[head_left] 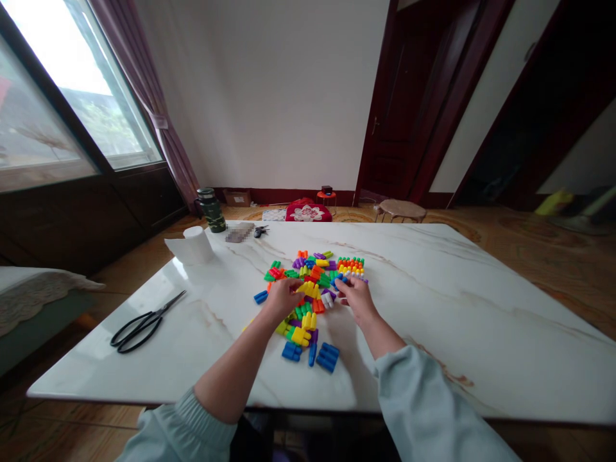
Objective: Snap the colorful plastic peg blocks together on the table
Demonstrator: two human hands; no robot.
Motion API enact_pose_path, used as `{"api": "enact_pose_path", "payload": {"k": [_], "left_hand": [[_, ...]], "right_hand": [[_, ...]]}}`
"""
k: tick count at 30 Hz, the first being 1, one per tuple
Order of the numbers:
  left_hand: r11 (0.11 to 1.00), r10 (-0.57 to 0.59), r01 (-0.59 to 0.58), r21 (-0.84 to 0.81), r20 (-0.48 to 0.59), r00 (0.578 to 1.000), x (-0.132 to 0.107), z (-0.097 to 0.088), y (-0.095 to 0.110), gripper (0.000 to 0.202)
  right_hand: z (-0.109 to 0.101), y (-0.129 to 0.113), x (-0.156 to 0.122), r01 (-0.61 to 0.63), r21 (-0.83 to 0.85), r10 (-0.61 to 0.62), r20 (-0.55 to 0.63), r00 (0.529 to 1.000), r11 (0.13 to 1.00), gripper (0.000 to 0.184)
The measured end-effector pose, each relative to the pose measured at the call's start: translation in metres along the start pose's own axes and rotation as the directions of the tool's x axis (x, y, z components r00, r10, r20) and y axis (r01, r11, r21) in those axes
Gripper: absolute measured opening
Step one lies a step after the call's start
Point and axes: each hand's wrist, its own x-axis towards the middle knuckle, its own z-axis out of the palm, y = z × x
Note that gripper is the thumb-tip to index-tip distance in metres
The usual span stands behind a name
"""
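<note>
Your right grip [359, 298] pinches blue block [339, 280]; left grip [283, 299] at yellow block [309, 289], can't tell if holding. Just beyond right grip, stack [351, 264] already joined in rows; plenty of loose blocks [301, 336] left, between grips and on your side.

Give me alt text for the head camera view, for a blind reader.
A person's left hand is at a yellow block and right hand at a blue block, amid colorful blocks on a white marbled table. Scissors, a white roll and a camouflage flask are to the left.
</note>
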Motion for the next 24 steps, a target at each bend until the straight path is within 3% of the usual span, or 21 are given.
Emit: {"api": "enact_pose_path", "payload": {"k": [4,7,9,13,16,18,22,24], "left_hand": [[0.997,-0.036,0.044,0.062,-0.13,0.991,0.002,-0.003,0.0,0.043],[0.996,-0.011,0.022,0.085,-0.127,0.992,0.003,-0.003,-0.002,0.038],[0.997,0.009,-0.003,0.08,-0.08,0.997,0.003,-0.002,-0.003,0.031],[0.996,0.036,-0.031,0.081,-0.058,0.998,0.004,0.002,-0.004,0.027],[0.994,0.04,-0.034,0.101,-0.059,0.998,0.004,0.003,-0.004,0.026],[0.993,0.037,-0.031,0.114,-0.048,0.998,0.003,0.002,-0.003,0.025],[0.993,0.025,-0.024,0.116,-0.011,1.0,0.002,0.0,-0.001,0.026],[0.994,0.023,-0.023,0.108,0.0,1.0,0.002,0.0,-0.001,0.027]], "right_hand": [[-0.008,0.004,0.003,0.096,-0.344,-0.046,0.153,0.987,0.934,0.019],[-0.008,0.008,0.003,0.219,-0.645,-0.054,0.266,0.963,0.732,0.005],[-0.006,0.01,0.002,0.267,-0.739,-0.045,0.306,0.951,0.618,0.006],[-0.004,0.003,-0.004,0.292,-0.791,-0.093,0.289,0.953,0.537,0.022],[-0.003,-0.012,-0.018,0.334,-0.83,-0.081,0.334,0.939,0.446,0.012],[0.0,-0.022,-0.032,0.384,-0.847,0.03,0.423,0.905,0.368,0.007],[0.013,-0.031,-0.062,0.491,-0.857,0.258,0.516,0.817,0.158,0.034],[0.022,-0.03,-0.071,0.534,-0.841,0.315,0.532,0.786,0.088,0.038]]}}
